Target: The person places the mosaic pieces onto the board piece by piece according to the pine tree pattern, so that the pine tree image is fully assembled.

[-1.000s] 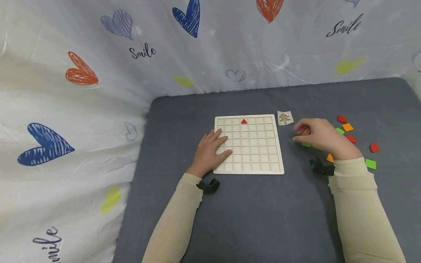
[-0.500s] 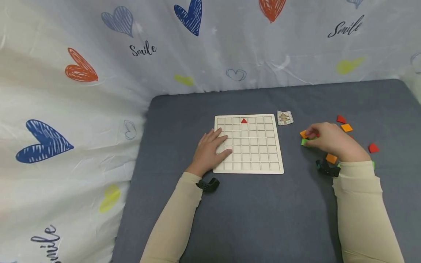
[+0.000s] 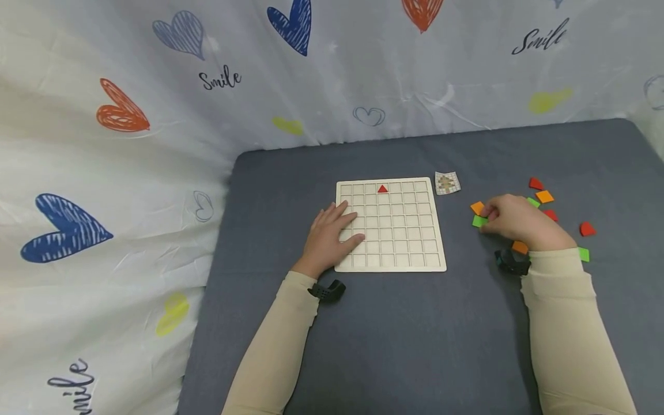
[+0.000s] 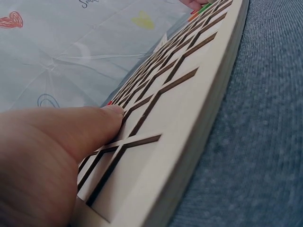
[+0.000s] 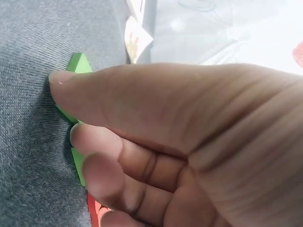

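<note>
My left hand point(image 3: 330, 239) rests with spread fingers on the left edge of a pale wooden grid board point(image 3: 390, 266); in the left wrist view the thumb point(image 4: 90, 125) lies over its grid. One red triangle tile point(image 3: 383, 189) sits in the top row. My right hand point(image 3: 516, 219) is low over the loose tiles at the right, thumb and fingertips at a green tile point(image 3: 479, 221), seemingly pinching its edge. Beside it lies an orange tile point(image 3: 477, 208). In the right wrist view the thumb partly covers the green tile point(image 5: 79, 64); another green tile point(image 5: 78, 165) and a red tile point(image 5: 92, 208) show below, partly hidden.
A small picture card point(image 3: 447, 183) lies off the board's top right corner. Several red, orange and green tiles lie around my right hand, among them an orange tile point(image 3: 544, 196) and a red tile point(image 3: 588, 229). A grey cloth point(image 3: 404, 346) covers the table; a printed curtain point(image 3: 332, 75) hangs behind.
The right hand has lowered to the tiles and let go of an orange tile, which now lies above the green one. The left hand stays on the board.
</note>
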`<action>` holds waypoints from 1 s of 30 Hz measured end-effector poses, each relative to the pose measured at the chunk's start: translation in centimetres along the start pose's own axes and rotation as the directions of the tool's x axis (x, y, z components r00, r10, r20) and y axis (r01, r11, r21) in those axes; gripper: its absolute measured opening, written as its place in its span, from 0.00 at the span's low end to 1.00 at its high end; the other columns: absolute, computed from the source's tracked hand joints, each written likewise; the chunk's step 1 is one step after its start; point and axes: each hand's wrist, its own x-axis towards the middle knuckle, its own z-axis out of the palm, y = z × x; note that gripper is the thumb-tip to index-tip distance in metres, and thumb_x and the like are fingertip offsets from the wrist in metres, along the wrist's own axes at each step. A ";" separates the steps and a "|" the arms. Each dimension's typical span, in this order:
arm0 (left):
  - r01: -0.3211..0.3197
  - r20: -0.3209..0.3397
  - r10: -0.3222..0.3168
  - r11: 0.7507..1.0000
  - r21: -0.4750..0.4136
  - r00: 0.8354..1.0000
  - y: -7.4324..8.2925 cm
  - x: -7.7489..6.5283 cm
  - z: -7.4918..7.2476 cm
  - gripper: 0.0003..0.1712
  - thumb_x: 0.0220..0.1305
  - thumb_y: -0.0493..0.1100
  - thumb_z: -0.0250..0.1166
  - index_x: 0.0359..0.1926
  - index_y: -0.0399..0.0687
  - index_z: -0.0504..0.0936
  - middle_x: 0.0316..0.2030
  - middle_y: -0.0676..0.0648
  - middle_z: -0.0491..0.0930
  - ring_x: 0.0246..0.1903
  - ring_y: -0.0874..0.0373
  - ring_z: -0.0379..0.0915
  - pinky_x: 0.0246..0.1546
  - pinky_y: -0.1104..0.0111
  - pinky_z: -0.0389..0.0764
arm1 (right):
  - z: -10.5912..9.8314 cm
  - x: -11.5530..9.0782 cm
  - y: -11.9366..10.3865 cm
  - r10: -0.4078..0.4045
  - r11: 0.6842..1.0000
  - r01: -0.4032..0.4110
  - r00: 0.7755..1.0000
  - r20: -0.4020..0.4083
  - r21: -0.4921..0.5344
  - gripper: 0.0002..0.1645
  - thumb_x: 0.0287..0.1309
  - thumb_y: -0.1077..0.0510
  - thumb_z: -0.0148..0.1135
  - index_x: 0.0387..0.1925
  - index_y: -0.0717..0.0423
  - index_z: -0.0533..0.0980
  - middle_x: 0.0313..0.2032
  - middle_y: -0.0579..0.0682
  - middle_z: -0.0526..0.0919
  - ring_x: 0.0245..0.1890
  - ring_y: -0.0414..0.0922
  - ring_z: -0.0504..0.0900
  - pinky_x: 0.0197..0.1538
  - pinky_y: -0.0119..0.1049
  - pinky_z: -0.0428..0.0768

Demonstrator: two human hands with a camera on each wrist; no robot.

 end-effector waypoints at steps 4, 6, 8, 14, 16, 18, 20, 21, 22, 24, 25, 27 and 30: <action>-0.002 -0.009 0.002 1.000 -0.002 1.000 0.0 0.0 -0.2 0.36 0.72 0.63 0.65 0.74 0.54 0.76 0.81 0.49 0.58 0.83 0.49 0.45 0.83 0.51 0.43 | 0.1 0.1 -0.3 0.012 1.000 -0.012 1.000 -0.013 -0.008 0.19 0.56 0.59 0.72 0.44 0.72 0.82 0.33 0.58 0.83 0.33 0.53 0.78 0.32 0.39 0.76; -0.001 -0.009 0.001 1.000 -0.006 1.000 0.0 0.0 -0.2 0.36 0.72 0.63 0.65 0.74 0.54 0.76 0.81 0.49 0.58 0.83 0.49 0.45 0.83 0.51 0.43 | 0.1 0.2 -0.5 0.020 1.000 -0.020 1.000 -0.020 -0.010 0.19 0.56 0.59 0.72 0.43 0.72 0.82 0.33 0.58 0.83 0.32 0.52 0.78 0.31 0.39 0.76; 0.000 -0.008 0.000 1.000 -0.004 1.000 0.0 0.0 -0.3 0.36 0.72 0.63 0.65 0.74 0.54 0.76 0.81 0.49 0.58 0.83 0.49 0.45 0.83 0.51 0.43 | 0.2 0.2 -0.7 0.023 1.000 -0.023 0.999 -0.030 -0.014 0.19 0.55 0.59 0.72 0.42 0.72 0.82 0.32 0.58 0.83 0.31 0.52 0.78 0.30 0.39 0.76; 0.005 -0.007 -0.005 1.000 0.000 1.000 0.1 0.1 -0.5 0.36 0.72 0.64 0.64 0.74 0.54 0.75 0.81 0.49 0.58 0.83 0.49 0.45 0.83 0.52 0.43 | 0.7 0.4 -1.1 0.016 0.999 -0.019 0.998 -0.066 -0.040 0.16 0.55 0.58 0.70 0.37 0.69 0.83 0.30 0.57 0.82 0.28 0.51 0.76 0.28 0.39 0.74; 0.007 -0.009 -0.007 1.000 -0.002 1.000 0.1 0.0 -0.6 0.36 0.72 0.63 0.65 0.74 0.54 0.76 0.81 0.49 0.58 0.83 0.49 0.45 0.83 0.52 0.43 | 1.0 0.5 -1.3 0.010 0.999 -0.014 0.997 -0.076 -0.049 0.14 0.54 0.57 0.69 0.36 0.67 0.83 0.29 0.55 0.83 0.27 0.50 0.76 0.27 0.39 0.73; 0.012 -0.008 -0.012 1.000 0.002 1.000 0.1 -0.1 -0.6 0.36 0.72 0.63 0.65 0.74 0.54 0.75 0.81 0.49 0.58 0.83 0.49 0.45 0.83 0.53 0.43 | 1.3 0.7 -1.5 0.006 0.998 -0.011 0.996 -0.084 -0.058 0.13 0.54 0.57 0.69 0.35 0.65 0.83 0.28 0.54 0.82 0.26 0.49 0.76 0.26 0.40 0.73; 0.014 -0.005 -0.014 1.000 0.004 1.000 0.1 -0.1 -0.6 0.36 0.73 0.63 0.64 0.75 0.55 0.75 0.81 0.49 0.58 0.83 0.49 0.45 0.83 0.53 0.43 | 1.6 0.8 -1.8 0.001 0.998 -0.007 0.996 -0.090 -0.069 0.13 0.53 0.56 0.69 0.35 0.64 0.84 0.28 0.53 0.83 0.26 0.48 0.76 0.26 0.39 0.73; 0.013 -0.003 -0.013 1.000 0.003 1.000 0.1 -0.2 -0.6 0.36 0.73 0.63 0.64 0.75 0.55 0.75 0.81 0.50 0.58 0.83 0.50 0.45 0.83 0.53 0.42 | 1.8 0.8 -1.9 -0.004 0.997 -0.003 0.995 -0.095 -0.075 0.14 0.53 0.55 0.70 0.35 0.63 0.84 0.28 0.53 0.83 0.26 0.48 0.76 0.26 0.39 0.73; 0.012 0.000 -0.012 1.000 0.000 1.000 0.1 -0.2 -0.6 0.36 0.73 0.63 0.64 0.75 0.55 0.75 0.81 0.50 0.58 0.83 0.50 0.45 0.83 0.54 0.42 | 1.9 0.9 -1.9 -0.011 0.997 0.003 0.995 -0.100 -0.081 0.14 0.53 0.55 0.70 0.35 0.63 0.84 0.28 0.52 0.84 0.26 0.48 0.76 0.26 0.39 0.74; 0.008 0.003 -0.008 1.000 -0.010 1.000 0.2 -0.2 -0.5 0.36 0.73 0.63 0.64 0.75 0.54 0.75 0.82 0.50 0.57 0.83 0.49 0.45 0.83 0.54 0.41 | 2.0 0.8 -2.0 -0.023 0.996 0.013 0.994 -0.108 -0.092 0.14 0.54 0.54 0.71 0.35 0.63 0.84 0.28 0.52 0.84 0.26 0.47 0.77 0.26 0.40 0.74; 0.005 0.006 -0.005 1.000 -0.014 1.000 0.2 -0.2 -0.5 0.36 0.74 0.63 0.64 0.75 0.54 0.75 0.82 0.50 0.57 0.83 0.49 0.45 0.83 0.54 0.41 | 2.0 0.8 -2.0 -0.030 0.995 0.019 0.994 -0.109 -0.096 0.14 0.54 0.54 0.71 0.35 0.62 0.84 0.28 0.52 0.84 0.25 0.47 0.77 0.26 0.40 0.74; 0.001 0.011 -0.001 1.000 -0.016 1.000 0.3 -0.2 -0.5 0.36 0.74 0.63 0.63 0.75 0.54 0.74 0.82 0.50 0.57 0.83 0.49 0.45 0.83 0.54 0.40 | 2.1 0.7 -2.1 -0.038 0.994 0.026 0.993 -0.113 -0.103 0.14 0.54 0.54 0.72 0.35 0.62 0.85 0.27 0.51 0.84 0.25 0.47 0.77 0.26 0.40 0.74; 0.002 0.014 -0.002 1.000 -0.012 1.000 0.3 -0.1 -0.4 0.36 0.74 0.63 0.63 0.75 0.55 0.74 0.82 0.50 0.56 0.83 0.50 0.44 0.83 0.55 0.40 | 2.1 0.5 -2.1 -0.038 0.993 0.025 0.992 -0.118 -0.111 0.14 0.53 0.53 0.73 0.34 0.60 0.85 0.27 0.51 0.84 0.25 0.47 0.77 0.26 0.41 0.75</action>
